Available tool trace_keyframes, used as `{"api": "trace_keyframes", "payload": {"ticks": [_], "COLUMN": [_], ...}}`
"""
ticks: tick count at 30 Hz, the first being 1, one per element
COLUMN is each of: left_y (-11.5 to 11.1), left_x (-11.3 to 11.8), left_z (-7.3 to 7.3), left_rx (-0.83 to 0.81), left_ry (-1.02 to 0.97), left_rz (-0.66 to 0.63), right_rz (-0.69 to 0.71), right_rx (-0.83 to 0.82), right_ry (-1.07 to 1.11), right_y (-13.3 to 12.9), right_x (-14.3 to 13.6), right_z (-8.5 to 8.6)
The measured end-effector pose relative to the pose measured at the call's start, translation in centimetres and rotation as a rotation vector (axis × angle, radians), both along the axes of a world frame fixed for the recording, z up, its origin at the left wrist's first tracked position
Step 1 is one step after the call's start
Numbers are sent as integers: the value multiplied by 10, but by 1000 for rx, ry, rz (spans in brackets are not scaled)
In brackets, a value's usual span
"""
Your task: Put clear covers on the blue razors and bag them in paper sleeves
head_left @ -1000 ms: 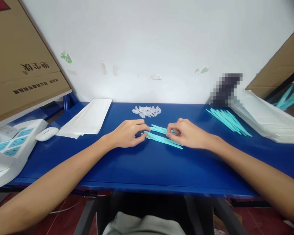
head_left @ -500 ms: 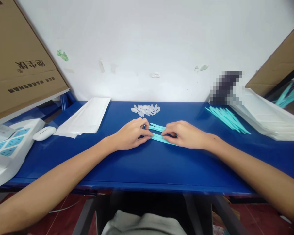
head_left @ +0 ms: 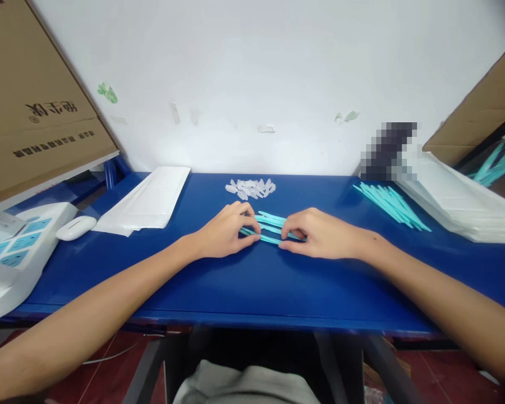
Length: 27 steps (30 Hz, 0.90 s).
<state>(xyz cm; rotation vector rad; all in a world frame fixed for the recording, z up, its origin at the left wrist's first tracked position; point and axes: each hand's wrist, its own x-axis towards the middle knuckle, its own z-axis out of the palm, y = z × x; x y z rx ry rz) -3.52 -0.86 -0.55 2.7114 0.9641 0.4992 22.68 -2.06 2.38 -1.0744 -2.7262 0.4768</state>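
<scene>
Several thin turquoise strips [head_left: 271, 228] lie side by side across the middle of the blue table, between my two hands. My left hand [head_left: 231, 230] pinches the left part of the nearer strips between thumb and fingers. On the right, my right hand [head_left: 309, 233] has its thumb and fingers closed on the same nearer strips. The farther strips rest just behind, partly hidden by the fingers. Beyond the hands is a small pile of whitish translucent pieces [head_left: 251, 189].
More turquoise strips [head_left: 391, 205] lie at the right, beside stacked white packets [head_left: 467, 196]. White sleeves [head_left: 147, 199] lie at the left, near a white oval object [head_left: 76, 228] and a white tray [head_left: 37, 241]. A cardboard box [head_left: 37, 101] stands at the far left.
The nearer strips have separated from the farther ones, with gaps showing between them. My right hand has shifted slightly, and its thumb and fingertips are now at the nearest strips.
</scene>
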Motion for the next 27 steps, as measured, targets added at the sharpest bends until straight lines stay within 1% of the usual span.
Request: {"api": "trace_keyframes", "payload": {"ticks": [5, 8, 11, 13, 19, 22, 24, 27], "left_y": [-2, -3, -4, -7, -20, -24, -24, -21], "left_x": [3, 4, 4, 5, 11, 12, 11, 8], "left_z": [3, 4, 4, 6, 16, 18, 17, 13], "left_rx": [-27, 4, 26, 12, -114, -164, -130, 58], "left_ry": [-12, 4, 26, 39, 60, 66, 88, 136], "left_rz": [24, 11, -9, -21, 1, 3, -1, -1], "right_rz": [-144, -178, -206, -208, -168, -155, -159, -202], "right_rx": [-258, -319, -331, -329, -332, -324, -283, -157], "right_ry": [-35, -20, -22, -24, -12, -29, -53, -110], "right_y": [-7, -8, -9, -9, -10, -10, -11, -11], "right_x": [0, 1, 0, 0, 4, 4, 2, 0], "right_z": [6, 7, 7, 7, 5, 6, 8, 9]}}
